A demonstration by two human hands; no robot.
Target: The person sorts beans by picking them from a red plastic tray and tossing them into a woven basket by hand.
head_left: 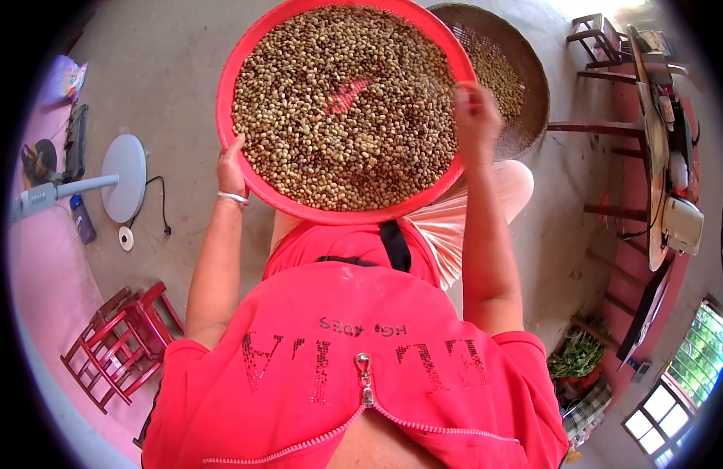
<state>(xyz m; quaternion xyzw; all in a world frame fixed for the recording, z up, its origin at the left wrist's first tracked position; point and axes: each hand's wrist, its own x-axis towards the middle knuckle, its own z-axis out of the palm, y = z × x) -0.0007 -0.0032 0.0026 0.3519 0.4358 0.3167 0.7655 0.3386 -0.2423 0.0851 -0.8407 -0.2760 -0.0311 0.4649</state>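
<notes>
Tray between left hand and right hand.

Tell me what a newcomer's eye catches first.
A round, red, plastic-looking tray full of small, rounded, brownish seeds fills the top centre, the left hand on its rim. Partly behind it, to the right, sits a dark, round woven basket. Below, a bright red shirt fills the foreground.

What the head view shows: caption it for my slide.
Left fingers hold a red tray of bean-like pieces; right fingers blur at its opposite side.
</notes>
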